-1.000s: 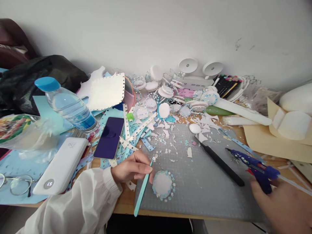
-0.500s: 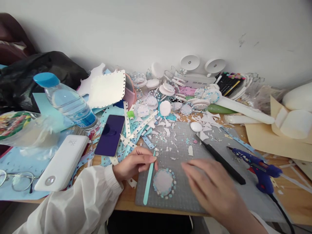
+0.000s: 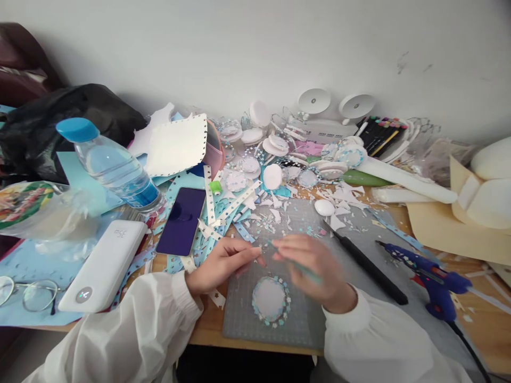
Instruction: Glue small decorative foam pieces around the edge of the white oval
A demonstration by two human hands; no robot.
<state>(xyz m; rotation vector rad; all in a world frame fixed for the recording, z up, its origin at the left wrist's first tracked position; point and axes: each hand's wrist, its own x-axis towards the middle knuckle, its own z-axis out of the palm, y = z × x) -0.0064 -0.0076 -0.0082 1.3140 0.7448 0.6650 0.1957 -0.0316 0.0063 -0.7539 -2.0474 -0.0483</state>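
Observation:
My left hand (image 3: 225,263) is above the left side of the grey cutting mat (image 3: 239,324). Its thumb and forefinger are pinched together; whatever they may hold is too small to make out. Close by on the right, my blurred right hand (image 3: 311,268) is closed around slim teal tweezers (image 3: 305,270), their tip pointing toward the left fingertips. Below both hands, a round white disc (image 3: 270,299) edged with small blue and white paper flowers lies flat on the mat. Paper scraps (image 3: 275,215) are strewn across the mat's far part.
A black-handled craft knife (image 3: 369,268) and a blue glue gun (image 3: 427,276) lie to the right. On the left are a phone (image 3: 181,221), a white power bank (image 3: 104,266), glasses (image 3: 38,295) and a water bottle (image 3: 115,170). Decorated discs (image 3: 275,143) pile up near the wall.
My right hand has picked up the tweezers from the mat beside the disc and lifted them toward the left fingertips. My left hand stays pinched in nearly the same place.

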